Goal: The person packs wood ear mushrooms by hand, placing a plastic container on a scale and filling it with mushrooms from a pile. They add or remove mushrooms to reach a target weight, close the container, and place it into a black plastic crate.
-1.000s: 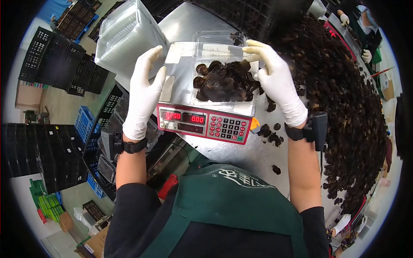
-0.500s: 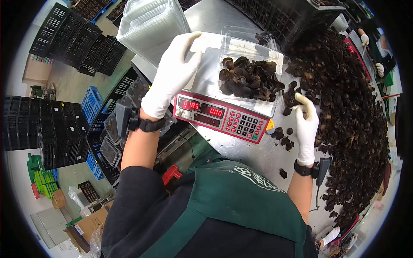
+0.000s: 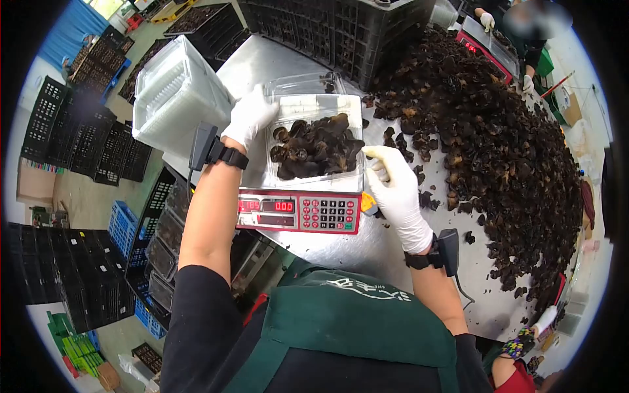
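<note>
A clear plastic box [image 3: 274, 171] filled with dark wood ear mushrooms [image 3: 318, 147] sits on the pan of a red and silver weighing scale [image 3: 327, 213]. Its hinged lid [image 3: 303, 84] lies folded open toward the back. My left hand [image 3: 251, 118], in a white glove, is at the box's back left corner by the lid, its fingertips smeared by motion. At the right edge of the box and pan is my gloved right hand [image 3: 398, 191], its curved fingers apart and nothing seen between them. Red digits on the scale show 0.185, partly covered by my left forearm, and 0.00.
Stacked clear boxes [image 3: 173, 98] stand at the left. A black crate [image 3: 314, 39] is behind the scale. Loose mushrooms [image 3: 498, 157] pile across the table's right side. Co-workers' gloved hands [image 3: 487, 21] show at the far right, near another scale [image 3: 485, 56].
My left hand has come down from above the pan to the box's back left corner. My right hand has moved inward to the box's right edge. The camera view has turned.
</note>
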Available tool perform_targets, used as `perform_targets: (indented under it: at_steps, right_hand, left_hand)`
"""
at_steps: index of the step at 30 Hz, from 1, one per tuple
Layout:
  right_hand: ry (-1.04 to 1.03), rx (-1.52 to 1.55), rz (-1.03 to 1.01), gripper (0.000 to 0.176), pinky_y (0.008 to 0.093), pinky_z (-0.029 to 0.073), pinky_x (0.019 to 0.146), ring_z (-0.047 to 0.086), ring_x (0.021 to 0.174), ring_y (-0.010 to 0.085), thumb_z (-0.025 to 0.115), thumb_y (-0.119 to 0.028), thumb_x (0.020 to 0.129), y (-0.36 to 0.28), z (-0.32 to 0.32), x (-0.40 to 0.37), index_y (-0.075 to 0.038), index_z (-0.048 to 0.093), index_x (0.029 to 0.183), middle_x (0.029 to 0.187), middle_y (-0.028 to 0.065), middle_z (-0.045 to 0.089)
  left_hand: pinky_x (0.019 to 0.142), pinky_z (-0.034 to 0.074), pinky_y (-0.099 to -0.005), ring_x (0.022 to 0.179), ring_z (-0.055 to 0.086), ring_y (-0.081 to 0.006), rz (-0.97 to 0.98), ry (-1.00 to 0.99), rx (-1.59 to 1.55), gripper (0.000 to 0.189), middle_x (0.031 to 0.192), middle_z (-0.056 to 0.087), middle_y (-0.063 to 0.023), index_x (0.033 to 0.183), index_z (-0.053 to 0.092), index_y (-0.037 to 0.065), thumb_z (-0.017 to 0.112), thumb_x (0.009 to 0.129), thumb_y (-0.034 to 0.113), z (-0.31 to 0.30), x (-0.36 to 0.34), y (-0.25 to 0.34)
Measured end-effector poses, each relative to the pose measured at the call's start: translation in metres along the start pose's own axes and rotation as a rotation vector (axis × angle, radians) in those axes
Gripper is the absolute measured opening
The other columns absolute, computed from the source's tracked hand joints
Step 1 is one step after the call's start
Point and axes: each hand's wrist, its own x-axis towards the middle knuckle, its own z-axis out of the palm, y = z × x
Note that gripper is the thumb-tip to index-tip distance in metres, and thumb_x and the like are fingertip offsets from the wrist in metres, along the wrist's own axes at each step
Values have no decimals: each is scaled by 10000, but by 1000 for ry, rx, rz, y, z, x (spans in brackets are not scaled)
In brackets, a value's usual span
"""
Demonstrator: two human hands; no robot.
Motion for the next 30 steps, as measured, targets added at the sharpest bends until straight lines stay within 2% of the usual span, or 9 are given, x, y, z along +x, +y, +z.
perform_targets:
  at_steps: [3, 5, 7, 9, 15, 22, 26, 29, 30]
  right_hand:
    - [59, -199, -269, 339, 350, 533, 863, 650, 991, 265, 662, -12, 825, 6, 12, 13, -71, 643, 1159, 1141, 124, 638]
    - [-12, -263, -230, 321, 359, 532, 891, 642, 1058, 279, 666, -33, 830, 6, 16, 16, -79, 650, 1147, 1157, 131, 638]
    - [-7, -192, -152, 289, 338, 534, 875, 663, 1008, 262, 654, -47, 849, 1, 16, 21, -74, 650, 1138, 1102, 122, 658]
    - [-35, -68, 13, 284, 331, 534, 869, 677, 983, 254, 653, -62, 859, -4, 15, 23, -72, 645, 1142, 1065, 120, 667]
    - [42, -46, 41, 463, 290, 482, 623, 523, 622, 159, 690, -86, 852, -3, 18, 38, -92, 576, 1301, 942, 67, 639]
    - [106, -50, 77, 401, 260, 470, 651, 496, 667, 125, 647, -17, 866, -8, 10, 33, -82, 606, 1259, 943, 62, 606]
    - [36, -106, 10, 343, 307, 514, 737, 630, 814, 214, 662, -35, 845, -20, 11, 43, -89, 641, 1183, 992, 88, 643]
    - [53, -228, -300, 360, 262, 486, 669, 575, 710, 137, 677, -45, 846, -10, 34, 66, -70, 639, 1203, 970, 58, 650]
    - [14, -219, -264, 353, 316, 512, 707, 627, 792, 200, 715, -153, 839, -11, 42, 76, -85, 647, 1179, 981, 84, 659]
  left_hand:
    - [937, 504, -468, 1051, 647, -413, 24, 60, -65, 647, 1167, 651, -261, 1447, 409, 77, 573, 882, 345, 8, 0, -3]
    - [903, 517, -473, 1011, 657, -412, 17, 172, -107, 630, 1128, 662, -253, 1449, 410, 96, 584, 882, 310, -7, -22, 14]
    - [838, 542, -446, 927, 668, -367, 235, 374, -175, 533, 1112, 652, -202, 1378, 491, 120, 633, 870, 197, -26, -45, 36]
    - [837, 542, -422, 941, 663, -346, 387, 174, -438, 415, 1078, 661, -170, 1257, 599, 96, 660, 848, 134, -42, -64, 60]
    - [777, 513, -344, 839, 638, -235, 519, 115, -180, 265, 871, 652, -81, 1079, 681, 64, 681, 815, 84, -25, -87, 67]
    - [741, 483, -264, 795, 584, -101, 83, -182, -788, 102, 841, 646, -9, 981, 690, 28, 659, 903, 87, -38, -90, 51]
    - [741, 476, -242, 802, 564, -75, 105, -216, -805, 90, 837, 636, 2, 980, 693, 32, 652, 916, 80, -39, -94, 45]
    - [740, 475, -243, 796, 563, -78, 114, -218, -793, 97, 848, 647, -5, 988, 693, 31, 653, 913, 77, -36, -96, 43]
    - [737, 473, -242, 792, 560, -77, 112, -208, -797, 101, 854, 651, -7, 991, 694, 32, 655, 912, 79, -35, -96, 43]
